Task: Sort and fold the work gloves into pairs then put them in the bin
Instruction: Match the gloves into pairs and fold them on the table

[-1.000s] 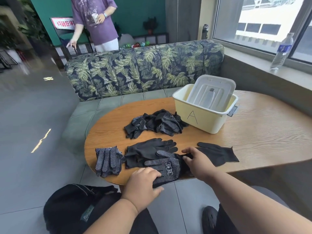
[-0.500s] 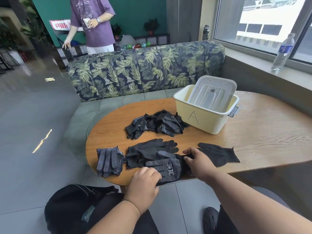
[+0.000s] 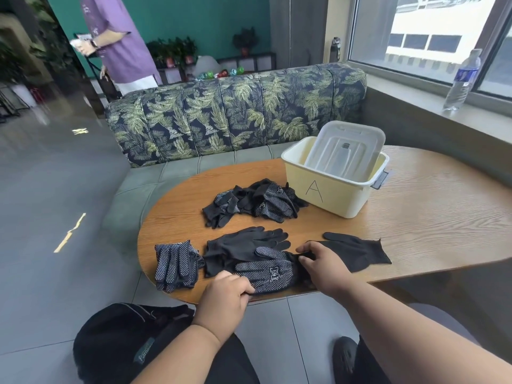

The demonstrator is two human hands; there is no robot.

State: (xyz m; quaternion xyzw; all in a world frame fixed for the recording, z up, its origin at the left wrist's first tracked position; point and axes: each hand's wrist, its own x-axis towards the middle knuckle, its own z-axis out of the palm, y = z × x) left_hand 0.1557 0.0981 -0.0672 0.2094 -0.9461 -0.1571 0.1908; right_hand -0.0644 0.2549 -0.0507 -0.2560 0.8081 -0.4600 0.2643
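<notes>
Looks like the pairing/folding step is on right now, nothing's in the bin (image 3: 329,199) yet as far as I can see, just its lid propped inside. Both hands are on the dotted glove (image 3: 267,273) at the near edge of the table (image 3: 415,217). Left hand (image 3: 224,300) has fingers curled over the glove's near edge, gripping it. Right hand (image 3: 324,263) pinches the cuff end, knuckles up, forearm coming in from the lower right. Next move is probably to line it up with a matching one and fold, so it needs a flat, even lay. A plain glove (image 3: 246,245) sits partly under it, another plain one (image 3: 357,250) just right, a folded dotted bundle (image 3: 176,263) left, and an unsorted pile (image 3: 255,202) beside the bin
</notes>
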